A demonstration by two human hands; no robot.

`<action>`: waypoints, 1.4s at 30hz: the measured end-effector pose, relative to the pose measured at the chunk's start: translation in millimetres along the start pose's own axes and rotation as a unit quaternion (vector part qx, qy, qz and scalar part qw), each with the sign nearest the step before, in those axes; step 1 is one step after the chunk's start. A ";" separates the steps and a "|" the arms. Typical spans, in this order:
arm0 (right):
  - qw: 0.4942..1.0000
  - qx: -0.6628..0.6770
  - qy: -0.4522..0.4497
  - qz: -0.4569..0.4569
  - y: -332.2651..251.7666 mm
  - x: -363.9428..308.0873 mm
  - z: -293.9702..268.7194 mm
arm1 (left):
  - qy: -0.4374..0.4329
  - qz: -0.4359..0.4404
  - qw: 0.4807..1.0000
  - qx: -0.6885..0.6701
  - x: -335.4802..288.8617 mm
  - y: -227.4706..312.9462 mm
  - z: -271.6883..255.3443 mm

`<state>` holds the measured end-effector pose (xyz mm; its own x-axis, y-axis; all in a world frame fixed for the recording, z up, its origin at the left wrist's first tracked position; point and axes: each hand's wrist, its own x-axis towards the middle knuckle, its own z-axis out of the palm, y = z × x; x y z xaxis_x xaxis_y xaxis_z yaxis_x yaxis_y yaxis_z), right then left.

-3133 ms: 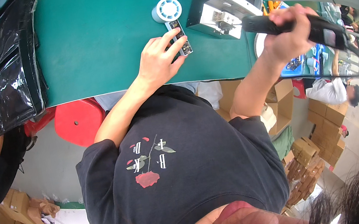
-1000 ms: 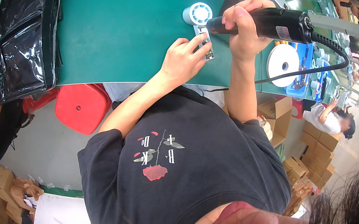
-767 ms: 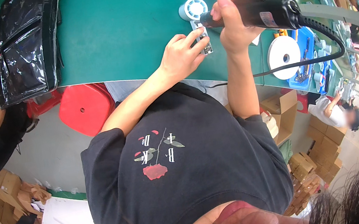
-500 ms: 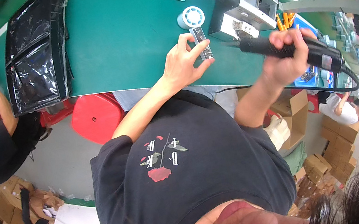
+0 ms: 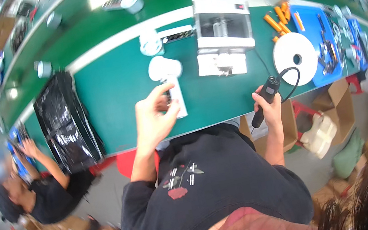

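Observation:
My left hand [image 5: 153, 120] rests on a small white holder with a dark part [image 5: 175, 96] lying on the green table [image 5: 116, 87], fingers pinching its left edge. My right hand [image 5: 268, 109] grips a black corded electric screwdriver [image 5: 263, 100], held upright near the table's front edge, away from the part. Its black cable [image 5: 287, 79] loops up over the table.
A white box-shaped machine [image 5: 221, 31] stands behind the part. A white tape roll [image 5: 294, 52] and a blue tray of tools [image 5: 327, 37] lie to the right. A black bag [image 5: 65, 120] lies at left, where another person [image 5: 35, 188] sits. Cardboard boxes [image 5: 332, 100] sit on the floor.
My right hand has pulled the screwdriver back from the part and lowered it toward the table's front edge. My left hand stays on the white holder; the view has tilted.

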<state>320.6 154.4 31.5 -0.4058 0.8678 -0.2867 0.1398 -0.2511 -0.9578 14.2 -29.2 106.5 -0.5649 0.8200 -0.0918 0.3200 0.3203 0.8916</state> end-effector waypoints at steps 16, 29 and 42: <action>0.998 0.038 0.039 -0.014 1.4 4.5 3.3 | -0.072 0.247 0.853 0.453 454.3 -29.9 -25.4; 0.999 0.017 0.040 -0.014 -0.7 3.4 1.9 | -0.162 0.165 0.835 0.499 367.9 -38.1 -97.4; 0.999 0.002 0.018 -0.043 5.0 6.2 -0.5 | 0.074 0.134 0.928 0.339 209.0 27.3 -131.6</action>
<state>319.2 158.8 25.0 -0.3841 0.9009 -0.2021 0.1021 -0.1761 -0.9791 -195.2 88.4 170.0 -0.4777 0.8555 0.1995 0.8409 0.3797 0.3856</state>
